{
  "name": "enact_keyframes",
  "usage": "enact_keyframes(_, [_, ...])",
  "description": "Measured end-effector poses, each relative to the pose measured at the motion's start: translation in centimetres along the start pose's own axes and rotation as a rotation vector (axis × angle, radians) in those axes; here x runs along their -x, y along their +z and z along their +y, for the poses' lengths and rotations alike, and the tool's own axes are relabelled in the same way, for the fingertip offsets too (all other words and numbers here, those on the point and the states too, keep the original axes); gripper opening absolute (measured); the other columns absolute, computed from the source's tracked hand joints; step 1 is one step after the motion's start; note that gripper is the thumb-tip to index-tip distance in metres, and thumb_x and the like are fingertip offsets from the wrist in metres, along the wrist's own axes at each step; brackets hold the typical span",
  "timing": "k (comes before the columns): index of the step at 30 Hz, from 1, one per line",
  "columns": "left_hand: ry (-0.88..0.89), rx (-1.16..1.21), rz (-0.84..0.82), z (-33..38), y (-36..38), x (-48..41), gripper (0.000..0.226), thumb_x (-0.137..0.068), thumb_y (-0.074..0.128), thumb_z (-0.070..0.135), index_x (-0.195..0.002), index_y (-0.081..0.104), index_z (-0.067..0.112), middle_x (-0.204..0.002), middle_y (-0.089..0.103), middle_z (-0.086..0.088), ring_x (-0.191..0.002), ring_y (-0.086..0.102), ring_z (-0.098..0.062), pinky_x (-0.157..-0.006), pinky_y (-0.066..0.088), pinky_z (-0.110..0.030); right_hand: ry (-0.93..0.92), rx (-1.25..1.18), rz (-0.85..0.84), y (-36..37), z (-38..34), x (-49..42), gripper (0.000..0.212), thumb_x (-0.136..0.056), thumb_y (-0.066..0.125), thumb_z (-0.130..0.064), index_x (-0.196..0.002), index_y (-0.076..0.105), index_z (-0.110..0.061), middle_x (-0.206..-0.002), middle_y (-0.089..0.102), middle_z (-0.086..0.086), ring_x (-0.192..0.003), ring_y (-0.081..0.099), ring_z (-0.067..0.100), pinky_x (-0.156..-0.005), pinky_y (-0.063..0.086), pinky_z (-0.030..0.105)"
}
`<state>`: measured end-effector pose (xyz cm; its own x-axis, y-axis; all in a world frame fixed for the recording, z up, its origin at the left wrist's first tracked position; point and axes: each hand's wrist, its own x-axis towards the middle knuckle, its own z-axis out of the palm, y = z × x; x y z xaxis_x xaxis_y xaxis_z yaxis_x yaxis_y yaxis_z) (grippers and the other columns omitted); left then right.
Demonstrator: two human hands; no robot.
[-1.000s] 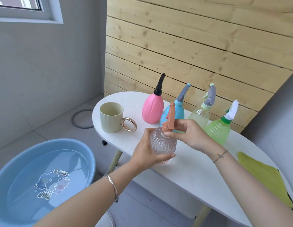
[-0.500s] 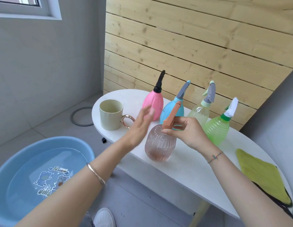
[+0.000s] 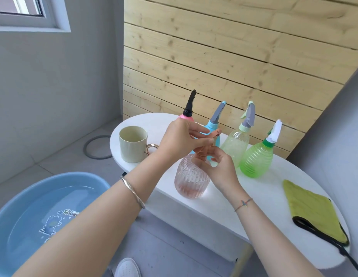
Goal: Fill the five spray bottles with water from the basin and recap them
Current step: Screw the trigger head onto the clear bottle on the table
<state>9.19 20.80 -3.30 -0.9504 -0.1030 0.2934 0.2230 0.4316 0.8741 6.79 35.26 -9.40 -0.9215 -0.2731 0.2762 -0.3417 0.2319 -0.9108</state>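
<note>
A clear ribbed pinkish spray bottle (image 3: 191, 181) stands on the white table (image 3: 234, 198) near its front edge. My left hand (image 3: 179, 139) grips its orange spray head (image 3: 212, 136) from above. My right hand (image 3: 221, 168) pinches the bottle's neck collar from the right. Behind stand a pink bottle with a black head (image 3: 187, 110), a blue bottle (image 3: 214, 124), a pale clear-green bottle (image 3: 237, 144) and a bright green bottle (image 3: 257, 158), all capped. The blue basin (image 3: 44, 206) with water sits on the floor at lower left.
A beige mug with a gold handle (image 3: 133, 143) stands on the table's left end. A green cloth (image 3: 312, 210) lies on the right end. A wooden slat wall is behind the table. A grey ring (image 3: 97, 146) lies on the floor.
My left hand left the bottle's body, swung up and now grips the spray head. My right hand slid down from the head to the neck. The bottle now stands on the table.
</note>
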Motion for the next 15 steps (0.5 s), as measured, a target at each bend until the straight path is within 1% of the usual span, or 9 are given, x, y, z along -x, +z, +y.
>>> enact_keyframes(2, [-0.018,0.041,0.005,-0.6,0.1,0.0,0.028,-0.077,0.084,0.023,-0.102,0.077,0.013,-0.087,0.078,0.0,-0.056,0.064,0.004,-0.066,0.055,-0.015,0.051,-0.085,-0.079,-0.3,0.3,0.1,0.016,-0.081,0.075,-0.021,-0.095,0.068,-0.024,-0.093,0.071,-0.017,-0.101,0.06,0.001,-0.091,0.038,0.012])
enact_keyframes(3, [-0.026,0.075,0.009,-0.9,0.2,0.1,0.029,-0.078,0.084,0.021,-0.105,0.076,0.012,-0.087,0.078,0.0,-0.06,0.068,0.002,-0.069,0.057,-0.018,0.08,-0.142,-0.136,-0.6,0.3,0.2,0.018,-0.083,0.073,-0.026,-0.1,0.069,-0.023,-0.101,0.071,-0.013,-0.108,0.059,0.005,-0.095,0.039,0.016])
enact_keyframes(5, [-0.033,0.156,0.014,-1.5,0.3,0.5,0.031,-0.079,0.083,0.017,-0.108,0.075,0.009,-0.084,0.078,0.002,-0.069,0.071,-0.002,-0.074,0.058,-0.022,0.135,-0.24,-0.196,-0.8,0.3,0.4,0.028,-0.079,0.072,-0.033,-0.105,0.07,-0.023,-0.106,0.071,-0.007,-0.112,0.059,0.01,-0.1,0.04,0.022])
enact_keyframes(6, [-0.028,0.19,0.015,-1.7,0.4,0.7,0.031,-0.08,0.082,0.015,-0.109,0.074,0.008,-0.083,0.077,0.002,-0.07,0.071,-0.001,-0.075,0.058,-0.021,0.152,-0.272,-0.179,-0.7,0.4,0.5,0.031,-0.075,0.072,-0.034,-0.104,0.07,-0.022,-0.105,0.071,-0.005,-0.11,0.06,0.012,-0.1,0.041,0.024])
enact_keyframes(8, [-0.013,0.248,0.019,-2.1,0.4,1.0,0.027,-0.081,0.08,0.013,-0.107,0.074,0.009,-0.083,0.077,0.002,-0.071,0.071,-0.001,-0.075,0.056,-0.017,0.165,-0.331,-0.082,0.0,0.5,0.5,0.032,-0.069,0.074,-0.03,-0.099,0.071,-0.019,-0.098,0.072,-0.002,-0.101,0.063,0.012,-0.096,0.044,0.026])
enact_keyframes(11, [0.004,0.296,0.023,-2.6,0.3,1.1,0.026,-0.082,0.079,0.013,-0.107,0.074,0.013,-0.089,0.078,0.0,-0.08,0.073,-0.005,-0.081,0.057,-0.021,0.149,-0.403,0.059,1.2,0.7,0.7,0.028,-0.064,0.08,-0.025,-0.089,0.071,-0.016,-0.089,0.072,-0.003,-0.094,0.063,0.011,-0.091,0.048,0.026])
enact_keyframes(13, [0.003,0.305,0.005,-2.7,0.3,1.0,0.024,-0.082,0.079,0.012,-0.105,0.074,0.016,-0.088,0.077,0.004,-0.078,0.073,-0.004,-0.079,0.056,-0.02,0.12,-0.371,0.109,1.5,0.8,0.7,0.02,-0.068,0.082,-0.015,-0.084,0.069,-0.014,-0.088,0.07,-0.002,-0.093,0.063,0.006,-0.087,0.047,0.017])
enact_keyframes(14, [0.004,0.311,-0.002,-2.7,0.2,1.0,0.025,-0.082,0.079,0.011,-0.105,0.073,0.016,-0.087,0.076,0.006,-0.076,0.073,-0.003,-0.077,0.056,-0.018,0.109,-0.354,0.119,1.6,0.7,0.6,0.018,-0.071,0.081,-0.01,-0.082,0.067,-0.013,-0.087,0.069,-0.002,-0.091,0.063,0.001,-0.083,0.046,0.012])
enact_keyframes(15, [0.004,0.321,-0.007,-2.7,0.3,1.1,0.025,-0.081,0.079,0.01,-0.106,0.073,0.015,-0.088,0.076,0.006,-0.076,0.073,-0.003,-0.076,0.056,-0.018,0.096,-0.332,0.112,1.4,0.6,0.6,0.018,-0.073,0.08,-0.007,-0.081,0.065,-0.015,-0.087,0.068,-0.002,-0.09,0.062,-0.001,-0.081,0.045,0.009])
